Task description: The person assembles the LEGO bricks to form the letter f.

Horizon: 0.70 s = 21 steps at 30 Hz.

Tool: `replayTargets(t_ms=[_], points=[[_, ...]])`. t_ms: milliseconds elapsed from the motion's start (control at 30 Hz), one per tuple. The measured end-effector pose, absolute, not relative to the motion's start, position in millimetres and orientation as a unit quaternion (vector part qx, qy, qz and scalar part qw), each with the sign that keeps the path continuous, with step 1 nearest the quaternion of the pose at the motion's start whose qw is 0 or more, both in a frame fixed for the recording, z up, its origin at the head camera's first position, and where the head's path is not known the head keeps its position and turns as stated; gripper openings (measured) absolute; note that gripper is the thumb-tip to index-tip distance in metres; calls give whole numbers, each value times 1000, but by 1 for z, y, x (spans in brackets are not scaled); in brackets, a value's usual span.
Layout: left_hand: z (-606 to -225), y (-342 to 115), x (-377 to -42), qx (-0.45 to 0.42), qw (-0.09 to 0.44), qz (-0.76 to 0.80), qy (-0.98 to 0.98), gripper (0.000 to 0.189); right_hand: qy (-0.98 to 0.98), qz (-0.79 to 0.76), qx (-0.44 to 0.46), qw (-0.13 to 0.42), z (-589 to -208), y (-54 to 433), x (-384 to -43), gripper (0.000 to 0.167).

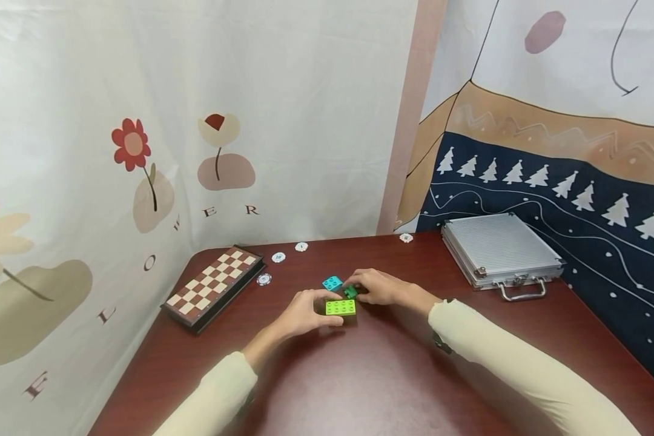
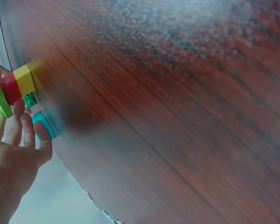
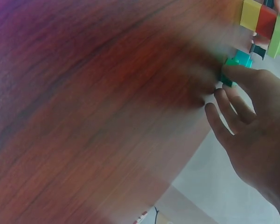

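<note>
The left hand holds a small stack of toy bricks. Its thumb and pointer finger are curled around two sides of the stack. On top of the stack is a light green brick with round bumps. Under it is a red brick, and under that is a yellow brick. The left wrist view shows the other fingers of this hand spread a little apart.

The right hand pinches a dark green brick between its thumb and fingers. This brick is just beside the stack, a bit farther back. A blue brick lies near it on the dark red tabletop, behind the left fingertips. No hand holds the blue brick.

Over on the left side is a checkered board box. Three round chips lie near it, and one more chip is at the back edge. A shiny silver case with a handle lies flat on the right side. Behind it all hang cloths with flowers and white trees on them. The person wears pale sleeves.
</note>
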<state>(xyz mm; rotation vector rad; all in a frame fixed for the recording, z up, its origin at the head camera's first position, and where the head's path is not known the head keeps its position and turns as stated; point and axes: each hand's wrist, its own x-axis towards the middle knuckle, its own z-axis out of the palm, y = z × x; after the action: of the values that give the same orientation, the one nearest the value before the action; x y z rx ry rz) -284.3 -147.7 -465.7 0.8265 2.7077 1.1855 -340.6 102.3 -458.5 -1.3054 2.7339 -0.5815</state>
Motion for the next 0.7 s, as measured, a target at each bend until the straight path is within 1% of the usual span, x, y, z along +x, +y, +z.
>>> replayTargets(t_ms=[167, 300, 500, 700], points=[[-464, -148, -284, 272, 32, 390, 879, 42, 896, -193, -399, 45, -458, 106, -340, 35], [-463, -149, -284, 272, 32, 387, 881, 37, 900, -209, -380, 51, -456, 111, -340, 32], [-465, -151, -284, 274, 20, 381, 883, 32, 893, -250, -372, 29, -446, 118, -339, 34], [-468, -149, -284, 259, 14, 389, 884, 31, 870, -295, -395, 4, -428, 118, -334, 38]])
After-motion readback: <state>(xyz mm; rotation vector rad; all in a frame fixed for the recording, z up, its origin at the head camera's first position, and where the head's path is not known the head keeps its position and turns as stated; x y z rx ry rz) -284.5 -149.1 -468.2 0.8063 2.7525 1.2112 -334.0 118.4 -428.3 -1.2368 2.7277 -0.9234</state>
